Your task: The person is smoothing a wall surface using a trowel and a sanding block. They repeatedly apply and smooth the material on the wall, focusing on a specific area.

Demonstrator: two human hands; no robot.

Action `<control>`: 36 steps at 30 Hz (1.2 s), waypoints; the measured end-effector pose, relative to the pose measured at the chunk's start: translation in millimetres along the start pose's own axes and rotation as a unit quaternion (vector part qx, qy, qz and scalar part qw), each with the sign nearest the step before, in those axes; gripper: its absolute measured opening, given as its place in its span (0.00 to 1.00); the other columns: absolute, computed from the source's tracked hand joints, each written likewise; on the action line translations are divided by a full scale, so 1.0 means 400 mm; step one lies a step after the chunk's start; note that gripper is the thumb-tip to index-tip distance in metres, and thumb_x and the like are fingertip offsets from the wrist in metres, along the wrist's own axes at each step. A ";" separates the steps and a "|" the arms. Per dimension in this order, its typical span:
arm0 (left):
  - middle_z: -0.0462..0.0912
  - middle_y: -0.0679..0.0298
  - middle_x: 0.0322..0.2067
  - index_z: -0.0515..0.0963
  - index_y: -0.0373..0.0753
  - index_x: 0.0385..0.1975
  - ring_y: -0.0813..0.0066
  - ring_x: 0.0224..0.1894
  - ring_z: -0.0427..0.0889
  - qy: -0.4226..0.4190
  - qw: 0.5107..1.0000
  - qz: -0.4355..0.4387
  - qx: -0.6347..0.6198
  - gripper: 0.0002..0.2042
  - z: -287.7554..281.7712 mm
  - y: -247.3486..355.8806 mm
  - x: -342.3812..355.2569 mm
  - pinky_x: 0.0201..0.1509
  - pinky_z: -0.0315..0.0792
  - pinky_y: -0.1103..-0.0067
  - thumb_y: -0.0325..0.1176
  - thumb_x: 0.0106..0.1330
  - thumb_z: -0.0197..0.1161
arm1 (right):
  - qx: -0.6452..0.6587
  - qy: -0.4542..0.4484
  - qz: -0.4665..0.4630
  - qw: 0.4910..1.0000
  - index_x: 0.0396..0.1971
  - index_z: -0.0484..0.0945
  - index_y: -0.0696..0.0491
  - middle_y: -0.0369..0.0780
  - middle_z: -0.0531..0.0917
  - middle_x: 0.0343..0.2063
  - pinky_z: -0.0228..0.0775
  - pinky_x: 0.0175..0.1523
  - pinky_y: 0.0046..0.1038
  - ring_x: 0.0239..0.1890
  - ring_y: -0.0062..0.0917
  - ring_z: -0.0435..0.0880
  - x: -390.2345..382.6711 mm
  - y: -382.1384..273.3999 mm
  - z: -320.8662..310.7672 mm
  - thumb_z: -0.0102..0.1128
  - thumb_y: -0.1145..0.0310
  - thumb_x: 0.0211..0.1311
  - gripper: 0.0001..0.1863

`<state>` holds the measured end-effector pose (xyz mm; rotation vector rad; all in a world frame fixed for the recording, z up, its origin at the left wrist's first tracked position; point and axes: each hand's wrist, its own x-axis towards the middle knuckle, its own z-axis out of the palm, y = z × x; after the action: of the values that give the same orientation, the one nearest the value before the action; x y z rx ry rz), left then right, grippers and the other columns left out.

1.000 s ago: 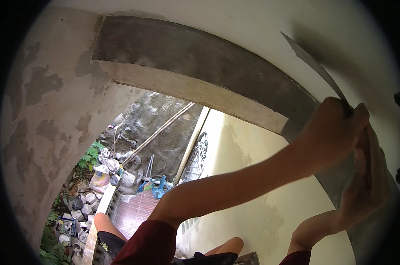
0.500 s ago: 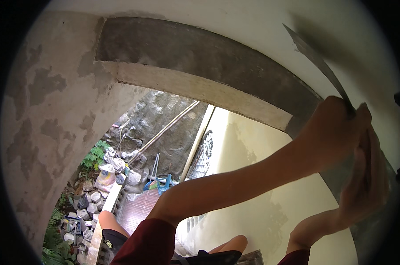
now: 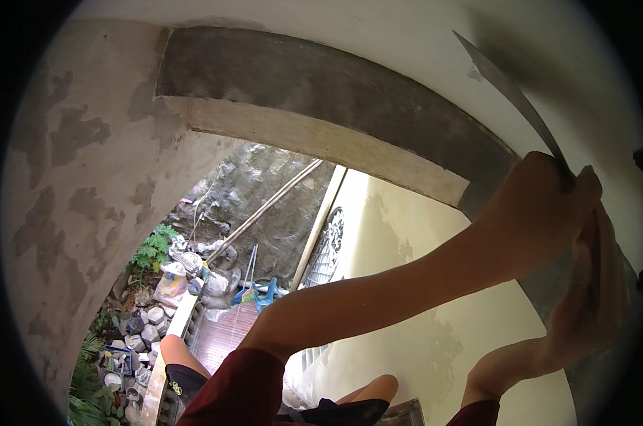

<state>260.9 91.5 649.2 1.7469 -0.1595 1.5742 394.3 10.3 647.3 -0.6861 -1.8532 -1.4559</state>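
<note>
So the thin grey blade [image 3: 509,91] has crept up a bit over the last second, its tip now further from the dark grey band [image 3: 321,82], and the left hand [image 3: 541,206] went up slightly with it. The blade sits above the right end of that band, against the pale surface [image 3: 378,28]; can't tell if its edge is actually touching. Left fingers are curled tight around its lower end. The right hand [image 3: 597,284] is just under the left one, by the band's far right end, fingers fairly straight and close together, but I can't tell if they've got hold of anything. Left of the band there's a patchy wall [image 3: 59,213]. Below it you get a cream wall [image 3: 407,341], a rock face [image 3: 286,234] with slanted poles [image 3: 265,211] across it, something blue [image 3: 267,295], then green leaves [image 3: 155,248] and chunky grey blocks [image 3: 151,332] lower left.
</note>
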 end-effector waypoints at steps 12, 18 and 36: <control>0.79 0.54 0.17 0.77 0.27 0.20 0.71 0.15 0.76 0.027 0.994 -0.063 -0.084 0.20 -0.011 0.008 0.009 0.21 0.71 0.76 0.40 0.64 0.51 | 0.020 0.000 0.119 0.993 0.50 0.78 0.64 0.46 0.86 0.39 0.80 0.43 0.27 0.40 0.32 0.87 0.013 -0.017 0.024 0.52 0.81 0.62 0.17; 0.80 0.57 0.20 0.79 0.28 0.25 0.74 0.16 0.74 -0.007 0.995 -0.088 -0.036 0.20 -0.025 0.012 0.004 0.19 0.69 0.79 0.41 0.65 0.49 | 0.034 0.030 0.118 0.992 0.49 0.79 0.62 0.44 0.87 0.36 0.78 0.41 0.27 0.38 0.31 0.88 0.028 -0.041 0.024 0.54 0.82 0.59 0.17; 0.80 0.57 0.19 0.78 0.29 0.21 0.74 0.16 0.75 -0.017 0.994 -0.102 -0.040 0.21 -0.009 0.002 0.008 0.20 0.70 0.79 0.42 0.65 0.49 | 0.009 -0.008 0.156 0.988 0.51 0.78 0.62 0.46 0.86 0.37 0.80 0.42 0.27 0.38 0.32 0.88 0.014 -0.029 0.004 0.55 0.80 0.62 0.17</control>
<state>258.1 94.3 652.3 1.6727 -0.0580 1.3726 381.8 9.2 644.4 -0.9347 -1.6799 -1.2307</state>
